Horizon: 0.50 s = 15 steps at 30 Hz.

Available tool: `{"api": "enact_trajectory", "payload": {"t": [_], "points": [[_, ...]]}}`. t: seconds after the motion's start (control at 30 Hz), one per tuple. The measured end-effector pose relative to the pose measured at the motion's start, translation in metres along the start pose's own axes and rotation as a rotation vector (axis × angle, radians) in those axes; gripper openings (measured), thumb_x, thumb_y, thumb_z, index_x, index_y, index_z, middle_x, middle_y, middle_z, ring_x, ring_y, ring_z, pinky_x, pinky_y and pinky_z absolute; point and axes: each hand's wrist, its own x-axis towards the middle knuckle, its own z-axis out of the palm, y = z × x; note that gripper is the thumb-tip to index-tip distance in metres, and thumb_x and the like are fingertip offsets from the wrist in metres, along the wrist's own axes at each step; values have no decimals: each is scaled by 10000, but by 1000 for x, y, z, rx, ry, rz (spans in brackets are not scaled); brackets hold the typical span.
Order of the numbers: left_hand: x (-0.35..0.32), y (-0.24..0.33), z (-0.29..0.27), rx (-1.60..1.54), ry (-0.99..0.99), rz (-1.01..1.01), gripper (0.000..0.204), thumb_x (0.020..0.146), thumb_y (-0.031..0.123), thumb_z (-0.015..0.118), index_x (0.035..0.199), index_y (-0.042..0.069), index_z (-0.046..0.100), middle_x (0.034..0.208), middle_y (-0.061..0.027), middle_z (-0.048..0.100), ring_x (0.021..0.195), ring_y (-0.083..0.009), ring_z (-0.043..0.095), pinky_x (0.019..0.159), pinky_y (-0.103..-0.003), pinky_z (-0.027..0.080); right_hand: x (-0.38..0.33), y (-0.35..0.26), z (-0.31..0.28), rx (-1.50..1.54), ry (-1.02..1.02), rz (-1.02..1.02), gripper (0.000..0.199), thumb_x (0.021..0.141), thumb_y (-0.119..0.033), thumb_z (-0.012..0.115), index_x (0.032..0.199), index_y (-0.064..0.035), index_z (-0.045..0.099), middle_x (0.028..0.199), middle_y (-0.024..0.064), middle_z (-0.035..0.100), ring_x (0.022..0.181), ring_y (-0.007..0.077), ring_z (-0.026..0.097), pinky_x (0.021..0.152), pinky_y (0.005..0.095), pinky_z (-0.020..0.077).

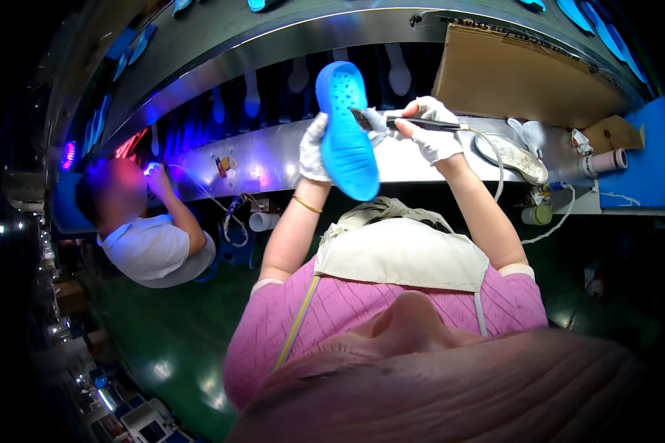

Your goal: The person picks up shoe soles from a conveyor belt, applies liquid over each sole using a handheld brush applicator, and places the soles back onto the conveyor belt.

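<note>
A bright blue shoe sole (351, 151) is held upright in front of me, its pitted end pointing away. My left hand (314, 151), in a white glove with bare fingertips, is closed on its left edge. My right hand (436, 133), gloved likewise, grips a brush (361, 119) with a black handle. The dark bristles meet or nearly touch the sole's right edge near its middle; contact is hard to tell. From the handle's end a thin pale hose (500, 166) curves down. Something whitish beside the bristles cannot be made out.
A metal ledge (262, 151) runs beneath a conveyor belt (244, 40). On the right lie a whitish sole-shaped piece (513, 157), a cardboard sheet (524, 70) and a pinkish roll (609, 160). Several soles (399, 70) stand under the belt. Another person (151, 229) works at the left.
</note>
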Motion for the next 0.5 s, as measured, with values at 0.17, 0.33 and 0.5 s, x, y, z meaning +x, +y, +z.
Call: {"api": "enact_trajectory", "payload": {"t": [0.17,0.33,0.5], "points": [[4,-46,35,96,-11,19,695,844,528,560,1350,89,376,1231,-155,528,1104,-283,540,988,-431,428,15,-6,0,-49,131,-228,139,787,-23,677,872,-42,569,806,65,644,722,105,627,663,228,509],[7,-42,33,123,20,51,786,819,660,471,1324,66,372,1253,-145,486,1102,-274,523,959,-410,450,-8,-13,16,92,-67,-156,167,780,37,644,895,-34,546,814,98,641,706,129,636,637,256,522],[16,-40,39,107,29,3,872,790,697,467,1336,27,351,1263,-155,490,1122,-290,514,987,-426,423,5,1,8,-216,-42,-278,153,786,44,629,888,-36,547,861,99,636,714,134,626,672,253,512]]}}
